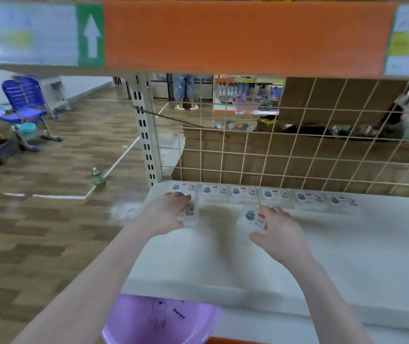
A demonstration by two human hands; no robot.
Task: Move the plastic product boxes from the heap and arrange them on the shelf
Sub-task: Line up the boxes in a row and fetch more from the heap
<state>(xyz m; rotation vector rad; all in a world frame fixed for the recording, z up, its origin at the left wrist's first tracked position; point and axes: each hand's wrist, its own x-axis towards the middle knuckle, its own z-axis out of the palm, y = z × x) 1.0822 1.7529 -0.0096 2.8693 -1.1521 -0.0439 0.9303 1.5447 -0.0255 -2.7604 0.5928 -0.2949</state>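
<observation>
Boxes of clear plastic with printed labels are being set out on the white shelf (pixel 347 256), and a row of six (pixel 263 194) is already lined up along its back edge, against the wire grid (pixel 297 157) behind. That row is laid flat with labels facing up, seemingly so that each can be read from the front and so that the grid stops them from sliding off the back.

One box (pixel 190 214) is held in the left hand (pixel 166 214), fingers curled over its top and closed on it, just in front of the row's left end. Another box (pixel 252 219) is gripped by the right hand (pixel 280 232), thumb at its near edge and fingers wrapped over its right side, a little nearer than the row and below its third and fourth boxes. Both are carried label-up, matching the row, which suggests that a second row is being started in front of the first.

Whether either box is touching the shelf cannot be told, since the picture is blurred. No heap is seen here; a purple basin (pixel 161 321) is visible below the shelf's front edge, its contents hidden.
</observation>
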